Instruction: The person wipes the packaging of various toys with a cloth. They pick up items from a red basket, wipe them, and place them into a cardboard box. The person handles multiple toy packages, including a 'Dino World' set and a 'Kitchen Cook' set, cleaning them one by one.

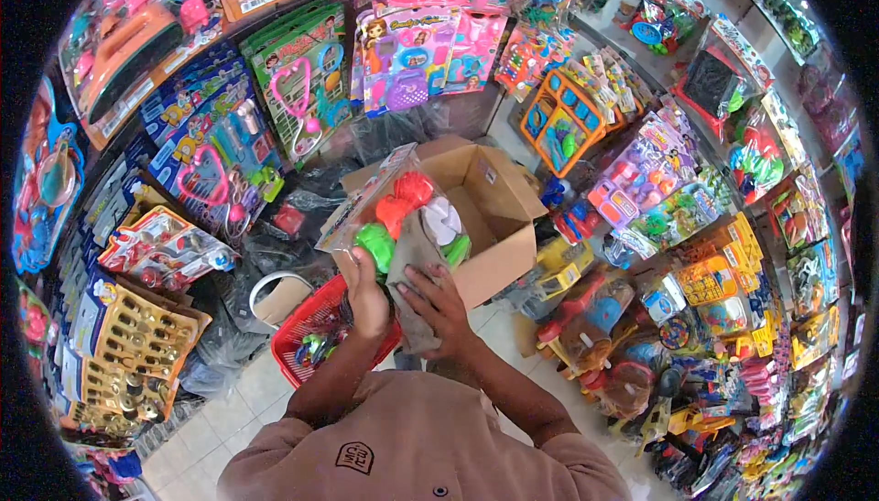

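Note:
A clear plastic bag of toys (pixel 374 248) in red, green and white is held up before my chest. My left hand (pixel 369 298) grips its lower left side, by the green toy. In my right hand (pixel 436 302) is a grey-brown cloth (pixel 415 260), pressed against the front of the bag and covering part of the toys. Behind the bag stands a cardboard box (pixel 498 254) with its flaps apart; the part of its inside that shows holds nothing visible. Below my left hand is a red plastic basket (pixel 285 350) with small colourful items in it.
Racks of packaged toys curve around me. Toy doctor sets (pixel 206 178) hang at the left, with carded metallic-looking toys (pixel 137 343) below. An orange-framed toy (pixel 563 123) hangs beyond the box. Bagged toy vehicles (pixel 594 315) crowd the right side. A white ring-shaped object (pixel 255 295) lies beside the basket.

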Motion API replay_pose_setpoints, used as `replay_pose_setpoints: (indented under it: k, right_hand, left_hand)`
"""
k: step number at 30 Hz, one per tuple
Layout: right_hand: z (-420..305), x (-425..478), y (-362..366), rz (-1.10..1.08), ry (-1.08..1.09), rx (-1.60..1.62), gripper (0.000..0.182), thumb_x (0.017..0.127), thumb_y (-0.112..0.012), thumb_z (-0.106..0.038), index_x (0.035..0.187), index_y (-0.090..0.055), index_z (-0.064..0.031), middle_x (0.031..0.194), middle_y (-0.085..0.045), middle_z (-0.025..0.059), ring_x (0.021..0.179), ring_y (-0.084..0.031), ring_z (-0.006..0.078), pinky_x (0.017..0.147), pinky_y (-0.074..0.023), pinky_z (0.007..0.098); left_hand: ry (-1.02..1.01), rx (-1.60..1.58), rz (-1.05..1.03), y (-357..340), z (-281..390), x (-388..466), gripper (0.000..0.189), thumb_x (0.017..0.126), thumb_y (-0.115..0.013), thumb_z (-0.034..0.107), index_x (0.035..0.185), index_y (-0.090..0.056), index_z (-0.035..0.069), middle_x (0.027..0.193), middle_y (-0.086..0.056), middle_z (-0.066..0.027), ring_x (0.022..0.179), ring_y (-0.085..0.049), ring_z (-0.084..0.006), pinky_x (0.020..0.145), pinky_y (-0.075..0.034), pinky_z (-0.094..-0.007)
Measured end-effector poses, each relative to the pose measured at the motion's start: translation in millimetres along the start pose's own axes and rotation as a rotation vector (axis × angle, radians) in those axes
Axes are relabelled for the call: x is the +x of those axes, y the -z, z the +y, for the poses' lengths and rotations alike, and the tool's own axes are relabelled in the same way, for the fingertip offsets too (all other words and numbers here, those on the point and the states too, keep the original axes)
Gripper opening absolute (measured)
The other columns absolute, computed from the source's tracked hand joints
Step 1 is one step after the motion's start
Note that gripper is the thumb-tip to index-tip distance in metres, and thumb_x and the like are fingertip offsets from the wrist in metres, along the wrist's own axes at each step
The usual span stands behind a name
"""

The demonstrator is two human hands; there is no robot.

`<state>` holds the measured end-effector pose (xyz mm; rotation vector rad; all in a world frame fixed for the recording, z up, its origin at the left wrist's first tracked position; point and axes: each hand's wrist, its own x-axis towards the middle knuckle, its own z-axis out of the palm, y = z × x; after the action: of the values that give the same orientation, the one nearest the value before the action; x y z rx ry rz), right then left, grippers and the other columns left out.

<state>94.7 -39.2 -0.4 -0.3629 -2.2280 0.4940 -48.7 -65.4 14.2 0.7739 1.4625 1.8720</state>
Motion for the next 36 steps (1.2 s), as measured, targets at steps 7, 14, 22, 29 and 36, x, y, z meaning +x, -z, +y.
replay_pose_setpoints:
  k: [7,14,22,29,36]
  right_hand:
    - [4,-12,-1,0.125,-0.113,0.024,0.070,0.079,-0.057,-0.055,0.126,-0.055,-0.0033,0.138,-0.042,0.0225,0.126,-0.042,0.0390,0.105,-0.0259,0.0546]
    - [16,-10,-3,0.324,-0.189,0.121,0.060,0.076,-0.065,-0.045,0.123,-0.057,-0.0079,0.136,-0.044,0.0206,0.126,-0.041,0.0435,0.103,-0.0295,0.0578]
    - [42,-34,43,0.290,-0.395,0.179,0.071,0.080,-0.063,-0.042,0.135,-0.043,-0.0014,0.143,-0.034,0.0227,0.130,-0.038,0.0389,0.106,-0.0295,0.0468]
    - [55,-49,86,0.153,-0.057,-0.051,0.065,0.084,-0.057,-0.041,0.128,-0.047,0.0062,0.139,-0.039,0.0257,0.125,-0.042,0.0410,0.103,-0.0313,0.0506]
    - [70,-54,114,0.113,0.019,0.003,0.063,0.079,-0.064,-0.042,0.119,-0.056,0.0049,0.134,-0.046,0.0228,0.121,-0.046,0.0421,0.103,-0.0295,0.0538]
  left_hand:
    - [0.030,-0.143,0.026,-17,4,1,0.052,0.100,-0.034,0.043,0.140,-0.030,0.010,0.133,-0.041,-0.0098,0.121,-0.041,-0.0221,0.101,-0.032,-0.0353]
    - [0.014,-0.498,0.064,-37,1,7,0.048,0.100,-0.038,0.037,0.135,-0.035,0.004,0.130,-0.042,-0.0099,0.118,-0.042,-0.0207,0.101,-0.032,-0.0351]
    - [0.310,-0.863,-0.209,-59,10,4,0.055,0.097,-0.035,0.048,0.135,-0.038,0.009,0.132,-0.048,-0.0083,0.121,-0.046,-0.0271,0.104,-0.034,-0.0441]
    - [0.364,-0.834,-0.197,-88,8,-2,0.055,0.098,-0.030,0.047,0.135,-0.040,0.008,0.135,-0.046,-0.0088,0.123,-0.045,-0.0265,0.106,-0.032,-0.0439]
    - [0.362,-0.794,-0.129,-122,0,-18,0.052,0.098,-0.031,0.046,0.132,-0.042,0.008,0.131,-0.049,-0.0076,0.117,-0.048,-0.0249,0.102,-0.036,-0.0435]
